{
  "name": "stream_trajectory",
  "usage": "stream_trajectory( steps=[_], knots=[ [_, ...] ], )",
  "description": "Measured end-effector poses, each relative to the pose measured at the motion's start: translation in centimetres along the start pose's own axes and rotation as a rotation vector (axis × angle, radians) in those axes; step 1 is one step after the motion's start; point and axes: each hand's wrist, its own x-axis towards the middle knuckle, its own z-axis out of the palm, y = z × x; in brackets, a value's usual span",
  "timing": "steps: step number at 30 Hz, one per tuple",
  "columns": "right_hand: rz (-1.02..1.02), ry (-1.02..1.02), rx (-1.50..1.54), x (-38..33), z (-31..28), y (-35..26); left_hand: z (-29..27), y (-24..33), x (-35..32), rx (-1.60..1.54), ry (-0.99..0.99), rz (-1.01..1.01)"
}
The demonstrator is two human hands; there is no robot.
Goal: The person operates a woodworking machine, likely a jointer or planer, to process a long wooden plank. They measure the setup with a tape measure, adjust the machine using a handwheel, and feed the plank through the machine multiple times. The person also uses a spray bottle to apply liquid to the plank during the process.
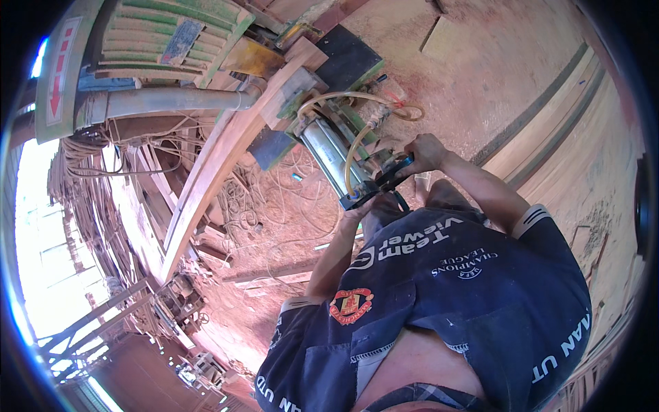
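Observation:
A silver pneumatic cylinder (pixel 325 154) with a black end plate lies slanted in front of me, its far end by a metal block (pixel 298 88) against a long, slightly curved wooden board (pixel 237 147). My right hand (pixel 427 152) is closed on a black handle (pixel 397 169) beside the cylinder's near end. At that same end, my left hand (pixel 361 207) touches the underside of the black end plate; its fingers are mostly hidden. A yellowish air hose (pixel 355 147) loops from the cylinder back towards the far side.
A green slatted machine housing (pixel 147 41) and a grey duct pipe (pixel 171 101) stand at the far left. Wood strips (pixel 93 182) are piled on the left. Tangled cord-like scraps (pixel 240 199) lie on the dusty floor. Long planks (pixel 556 113) lie to the right.

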Motion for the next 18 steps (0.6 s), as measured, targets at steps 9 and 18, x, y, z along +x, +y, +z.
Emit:
stream_trajectory(
  steps=[9,18],
  knots=[
    [0.035,0.057,0.031,-0.4,-0.1,-0.3,-0.3,7.4,2.3,-0.127,-0.074,-0.224],
    [0.001,0.149,0.107,-0.9,0.4,0.3,0.0,15.2,6.4,0.253,-0.171,-0.327]
  ],
)
